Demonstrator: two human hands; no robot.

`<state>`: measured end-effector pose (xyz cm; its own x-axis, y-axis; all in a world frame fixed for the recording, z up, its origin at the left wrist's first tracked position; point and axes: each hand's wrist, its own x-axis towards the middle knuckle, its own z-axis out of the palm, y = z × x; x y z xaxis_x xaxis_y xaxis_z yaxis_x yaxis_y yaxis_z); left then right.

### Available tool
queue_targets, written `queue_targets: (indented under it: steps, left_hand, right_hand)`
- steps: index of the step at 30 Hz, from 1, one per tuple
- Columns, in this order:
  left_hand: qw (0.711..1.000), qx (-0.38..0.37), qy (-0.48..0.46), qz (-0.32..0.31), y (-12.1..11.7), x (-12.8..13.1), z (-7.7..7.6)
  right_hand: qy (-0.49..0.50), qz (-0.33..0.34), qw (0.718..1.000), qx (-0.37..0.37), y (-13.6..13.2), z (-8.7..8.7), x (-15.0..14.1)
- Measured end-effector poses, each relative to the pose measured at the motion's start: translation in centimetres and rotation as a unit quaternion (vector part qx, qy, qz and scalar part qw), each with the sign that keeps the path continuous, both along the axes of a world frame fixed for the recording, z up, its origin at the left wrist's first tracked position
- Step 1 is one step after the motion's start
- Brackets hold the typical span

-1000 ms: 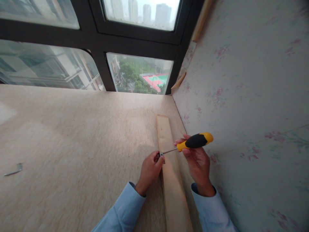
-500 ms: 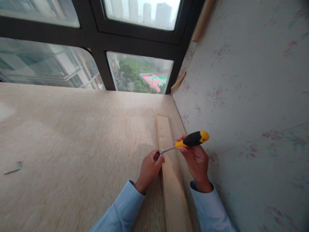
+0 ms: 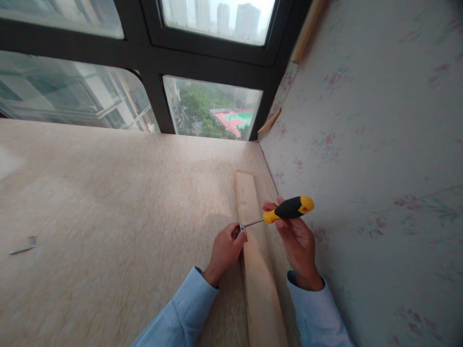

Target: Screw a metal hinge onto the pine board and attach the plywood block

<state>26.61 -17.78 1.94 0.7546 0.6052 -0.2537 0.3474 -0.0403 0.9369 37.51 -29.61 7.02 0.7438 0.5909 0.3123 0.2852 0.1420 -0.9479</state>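
Observation:
A yellow and black screwdriver [image 3: 289, 208] is held in the fingers of my right hand [image 3: 297, 241], its handle tilted up to the right. Its thin shaft runs left and down to a small metal piece [image 3: 243, 228] at the left edge of a wooden board [image 3: 260, 279]. Pinched around that metal piece are the thumb and fingers of my left hand [image 3: 224, 250], which rests against the board's edge. My fingers cover most of the metal piece, so its exact kind is hidden.
A bent metal piece [image 3: 23, 246] lies far left on the beige stone-patterned surface [image 3: 126, 217]. Flowered wallpaper covers the wall [image 3: 379, 144] close on my right. A dark window frame [image 3: 213, 62] stands at the back, and a wallpaper flap [image 3: 269, 123] peels at the corner.
The screwdriver handle has shifted slightly left and down since a second ago, and my right fingers have loosened a little around it. My left hand keeps its place at the board's edge.

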Motion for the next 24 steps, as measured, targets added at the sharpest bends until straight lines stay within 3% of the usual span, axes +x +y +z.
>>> queue_targets:
  steps: [5,12,19,24]
  left_hand:
    - [1.000,0.007,0.005,0.000,0.1,0.1,0.1]
    - [1.000,0.010,-0.002,-0.002,0.0,0.0,0.1]
    - [1.000,0.007,-0.004,0.003,0.0,0.0,0.4]
    - [1.000,0.011,-0.002,0.000,0.0,0.0,0.2]
  right_hand:
    - [-0.036,-0.077,0.996,0.005,0.0,-1.4,0.3]
    - [-0.011,0.040,0.999,-0.006,0.0,0.1,-0.4]
    - [-0.052,-0.056,0.997,-0.013,0.1,-1.3,-0.1]
    - [-0.026,0.011,1.000,-0.002,0.0,-0.3,-0.4]
